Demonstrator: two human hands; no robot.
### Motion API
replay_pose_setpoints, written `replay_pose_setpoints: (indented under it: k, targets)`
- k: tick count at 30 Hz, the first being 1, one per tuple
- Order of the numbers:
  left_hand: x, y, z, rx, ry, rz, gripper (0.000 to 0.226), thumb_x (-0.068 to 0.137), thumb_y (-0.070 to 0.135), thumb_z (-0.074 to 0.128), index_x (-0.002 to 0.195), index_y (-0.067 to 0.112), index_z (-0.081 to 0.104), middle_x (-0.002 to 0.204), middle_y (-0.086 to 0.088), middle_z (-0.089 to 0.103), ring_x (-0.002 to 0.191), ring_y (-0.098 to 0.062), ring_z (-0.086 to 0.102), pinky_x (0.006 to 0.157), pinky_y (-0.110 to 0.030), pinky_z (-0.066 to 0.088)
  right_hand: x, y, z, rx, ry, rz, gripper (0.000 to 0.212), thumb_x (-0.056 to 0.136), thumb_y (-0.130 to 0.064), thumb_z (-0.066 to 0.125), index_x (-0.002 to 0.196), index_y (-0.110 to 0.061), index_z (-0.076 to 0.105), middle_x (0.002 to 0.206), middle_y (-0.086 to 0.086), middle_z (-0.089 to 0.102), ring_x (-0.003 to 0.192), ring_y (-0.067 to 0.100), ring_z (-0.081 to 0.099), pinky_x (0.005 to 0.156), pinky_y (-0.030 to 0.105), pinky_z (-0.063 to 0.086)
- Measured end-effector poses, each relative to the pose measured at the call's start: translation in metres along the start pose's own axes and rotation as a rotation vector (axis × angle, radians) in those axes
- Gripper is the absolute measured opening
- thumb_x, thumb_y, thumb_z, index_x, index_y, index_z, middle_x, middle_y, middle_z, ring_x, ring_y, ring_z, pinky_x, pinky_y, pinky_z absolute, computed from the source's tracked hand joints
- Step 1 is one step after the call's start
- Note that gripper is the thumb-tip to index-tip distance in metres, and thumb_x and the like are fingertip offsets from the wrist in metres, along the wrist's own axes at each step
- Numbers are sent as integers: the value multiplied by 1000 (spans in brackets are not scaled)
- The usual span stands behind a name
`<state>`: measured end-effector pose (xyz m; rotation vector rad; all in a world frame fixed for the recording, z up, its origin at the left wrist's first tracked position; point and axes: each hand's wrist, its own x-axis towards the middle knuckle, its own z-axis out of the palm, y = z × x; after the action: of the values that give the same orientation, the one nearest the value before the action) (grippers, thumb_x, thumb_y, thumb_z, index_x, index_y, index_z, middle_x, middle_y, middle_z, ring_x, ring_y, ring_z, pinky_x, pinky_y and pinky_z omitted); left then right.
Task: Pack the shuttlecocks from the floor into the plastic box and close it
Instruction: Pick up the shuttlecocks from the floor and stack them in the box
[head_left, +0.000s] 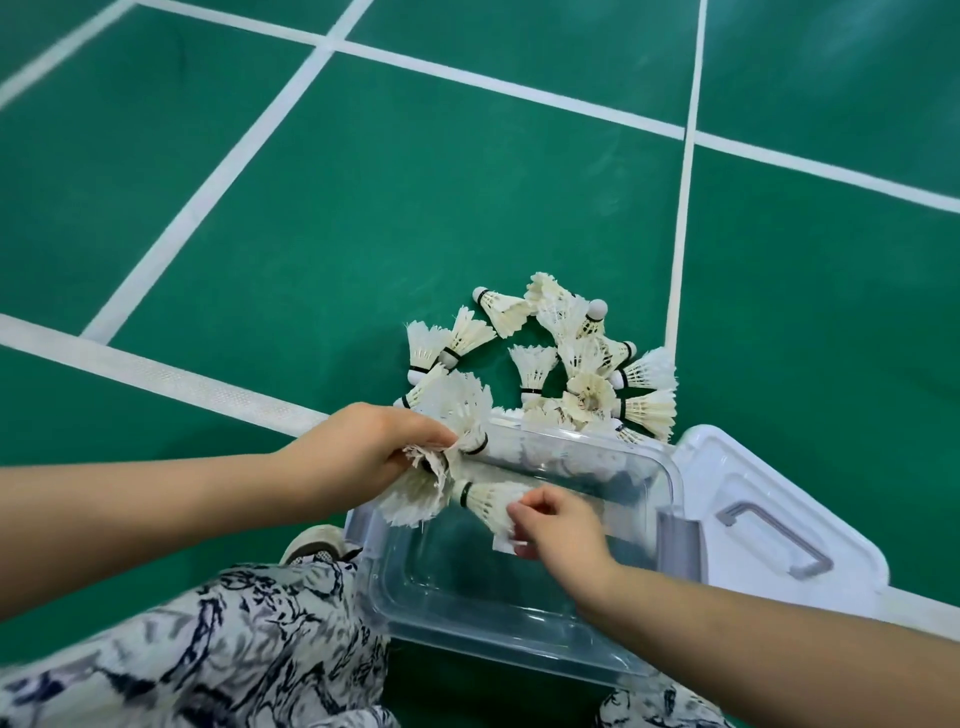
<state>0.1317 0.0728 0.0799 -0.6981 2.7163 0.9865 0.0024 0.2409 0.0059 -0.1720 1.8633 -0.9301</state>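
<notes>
On the court floor: a smooth green sports surface (467, 197) crossed by white painted lines (171, 379), one broad line showing a fine woven-looking texture.
Plastic box: clear, rectangular with rounded corners, glossy walls (670, 483), lying open just in front of the person's knees; its bottom looks bare, with a few white feathers seen blurred through the far wall.
Lid: translucent white plastic (737, 467), moulded with raised panels and a grey handle (779, 540), lying flat beside the box on its right and touching it.
Latch: a grey clip (678, 540) on the box's right rim.
Shuttlecocks on floor: a loose heap (566, 364) of cream-white feather cones with white rounded cork tips and black bands, just beyond the box's far rim; feathers frayed and ragged.
Left hand: (363, 452) curled round a bunch of shuttlecocks (457, 421), fingers pinching the worn feather skirts above the box's left far corner.
Right hand: (556, 525) over the box, fingertips pinching the feather end of a single shuttlecock (488, 501), cork pointing toward the left hand.
Clothing: white fabric with a dark blue inky print (218, 644) over the knees; a pale shoe (317, 540) beside the box.
Writing: none can be read.
</notes>
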Motion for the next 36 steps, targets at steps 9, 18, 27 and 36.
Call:
replay_pose_setpoints:
  k: [9, 18, 27, 36]
  targets:
    - [4, -8, -3, -45, 15, -2, 54, 78, -9, 46, 122, 21, 58, 123, 6, 61, 99, 9, 45, 82, 6, 25, 53, 7, 42, -52, 74, 81, 21, 85, -12, 62, 66, -19, 54, 64, 1, 57, 62, 19, 55, 76, 40, 55]
    - [4, -2, -5, -38, -26, 33, 52, 79, -7, 46, 121, 22, 59, 124, 7, 61, 102, 6, 49, 84, 1, 28, 53, -5, 26, -229, 63, -22, 14, 84, -27, 65, 88, -16, 57, 87, 1, 63, 81, 19, 60, 71, 27, 45]
    - [15, 19, 1, 3, -122, 132, 51, 80, -3, 46, 122, 25, 57, 122, 7, 63, 107, -2, 55, 74, 6, 27, -32, -85, -48, -786, -83, -317, 53, 81, -44, 65, 125, -27, 40, 113, -5, 50, 89, 13, 55, 81, 28, 44]
    - [3, 30, 13, -9, -230, 239, 55, 78, -4, 45, 121, 27, 58, 121, 9, 63, 109, 0, 51, 84, 2, 31, -56, -72, -43, -1149, -99, -633, 28, 87, -42, 55, 112, -31, 60, 139, -6, 34, 129, 17, 23, 105, 34, 29]
